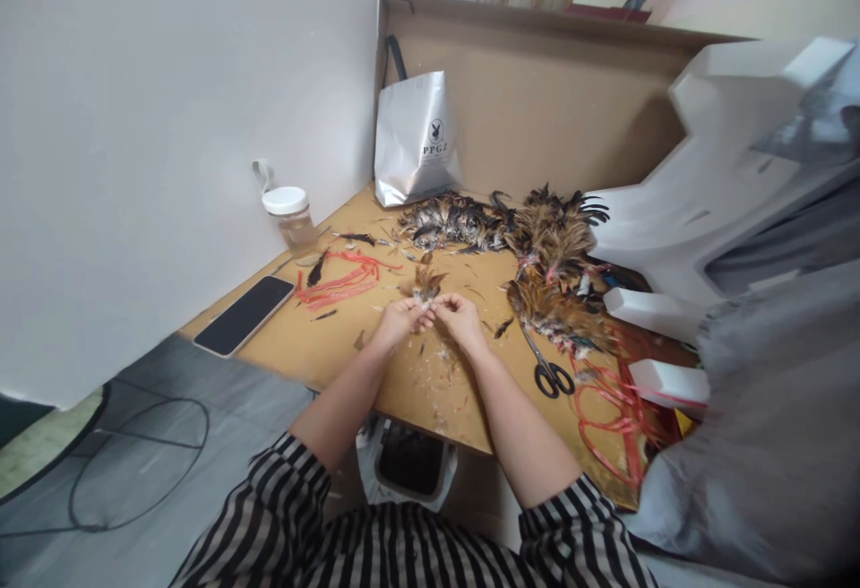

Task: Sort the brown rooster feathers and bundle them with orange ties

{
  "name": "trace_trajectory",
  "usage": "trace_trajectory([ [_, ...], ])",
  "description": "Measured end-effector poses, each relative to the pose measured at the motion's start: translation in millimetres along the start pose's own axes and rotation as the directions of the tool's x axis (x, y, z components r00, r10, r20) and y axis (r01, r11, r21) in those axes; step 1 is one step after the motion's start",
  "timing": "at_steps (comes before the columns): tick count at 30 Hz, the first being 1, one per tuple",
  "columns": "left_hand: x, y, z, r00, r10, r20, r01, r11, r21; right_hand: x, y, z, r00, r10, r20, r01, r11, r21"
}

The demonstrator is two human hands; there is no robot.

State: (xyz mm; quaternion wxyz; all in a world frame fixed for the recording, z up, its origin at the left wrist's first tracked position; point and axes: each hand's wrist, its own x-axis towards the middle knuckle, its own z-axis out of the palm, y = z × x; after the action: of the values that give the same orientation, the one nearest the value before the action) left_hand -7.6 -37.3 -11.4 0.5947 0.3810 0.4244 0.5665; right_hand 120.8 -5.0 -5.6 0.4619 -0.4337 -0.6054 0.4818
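L hand (pixel 401 319) and R hand (pixel 460 315) are together over the tabletop (pixel 349 350), fingertips closed at the pale base of a small feather bunch (pixel 426 281). L hand grips it from its side, R hand pinches in close from the other; can't tell if a thread or strip is in there too, too small. Bunch sits b/w the hands, tips fanned out just beyond the fingers. Step in hand, judging by the pose: prob. evening up or securing the base, fine fingertip work. Next move calls for one hand keeping the quills tight so they don't slip or splay, w/ the other free to work round the base. Near, to the left of the hands: red strips (pixel 346 283), w/ phone (pixel 245 315) farther out left and lidded jar (pixel 296 228) beyond the strips. Right of the hands, w/in easy reach: scissors (pixel 547 371), handles toward the person, blades by a brown feather bundle (pixel 554 306); red strands (pixel 614 427) tangled farther right. Beyond the hands: dark feather pile (pixel 457 222), a 2nd, bigger feather heap (pixel 547 229) to its right, silver bag (pixel 417 140) standing behind. Bits of fluff + scraps (pixel 444 377) lie on the near side, b/w the forearms.
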Motion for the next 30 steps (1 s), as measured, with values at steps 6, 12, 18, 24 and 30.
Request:
trace_trajectory([
  [6, 0.4, -1.4, 0.9, 0.999, 0.029, 0.023, -0.032, 0.987, 0.159, 1.6, -0.4, -2.8, 0.999, 0.041, 0.029, -0.042, 0.997, 0.057],
  [12, 1.4, -3.3, 0.3, 0.999, 0.038, 0.020, -0.041, 0.983, 0.177, 0.2, -5.2, -4.0, 0.991, 0.102, 0.087, -0.106, 0.993, 0.045],
  [18, 0.0, -1.1, 0.6, 1.000, 0.025, 0.009, -0.025, 0.993, 0.113, -0.4, -5.1, -2.9, 0.989, 0.123, 0.079, -0.134, 0.980, 0.149],
  [24, -3.3, 3.3, 1.0, 0.998, -0.020, 0.058, 0.020, 1.000, 0.002, -2.6, -3.5, 2.3, 0.983, 0.177, 0.046, -0.183, 0.937, 0.297],
  [30, -5.3, 5.9, 0.6, 0.994, -0.054, 0.095, 0.059, 0.997, -0.045, -4.9, -4.1, 5.6, 0.987, 0.160, 0.034, -0.161, 0.921, 0.354],
])
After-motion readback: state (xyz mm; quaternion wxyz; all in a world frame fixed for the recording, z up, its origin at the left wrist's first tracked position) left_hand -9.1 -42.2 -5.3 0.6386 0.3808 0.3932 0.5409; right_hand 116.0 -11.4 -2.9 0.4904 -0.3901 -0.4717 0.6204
